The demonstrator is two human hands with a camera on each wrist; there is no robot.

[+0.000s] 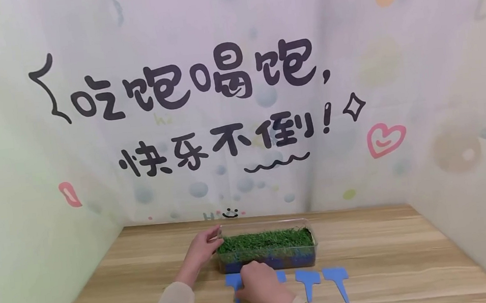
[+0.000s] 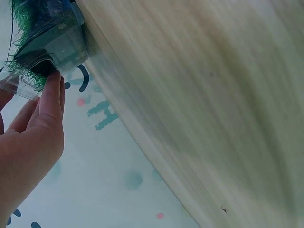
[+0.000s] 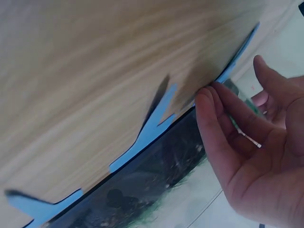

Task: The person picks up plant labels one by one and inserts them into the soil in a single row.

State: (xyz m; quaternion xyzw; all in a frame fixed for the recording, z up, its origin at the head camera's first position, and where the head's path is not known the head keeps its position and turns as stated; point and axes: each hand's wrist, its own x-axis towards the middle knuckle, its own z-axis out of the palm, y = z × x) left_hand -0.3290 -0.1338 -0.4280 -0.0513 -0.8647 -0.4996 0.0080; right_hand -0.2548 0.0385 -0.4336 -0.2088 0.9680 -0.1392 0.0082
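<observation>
Labels (image 1: 308, 279) flank the right hand (image 1: 260, 284), left hand (image 1: 203, 249) touching a clear tub (image 1: 270, 263).

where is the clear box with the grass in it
In the head view's lower middle, the clear box stands on the wooden table, just beyond the blue tags, the left hand at its left end.

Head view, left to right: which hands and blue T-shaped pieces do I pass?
Left hand, leftmost blue T-piece, right hand, second blue T-piece mostly hidden by that hand, third blue T-piece, rightmost blue T-piece.
</observation>
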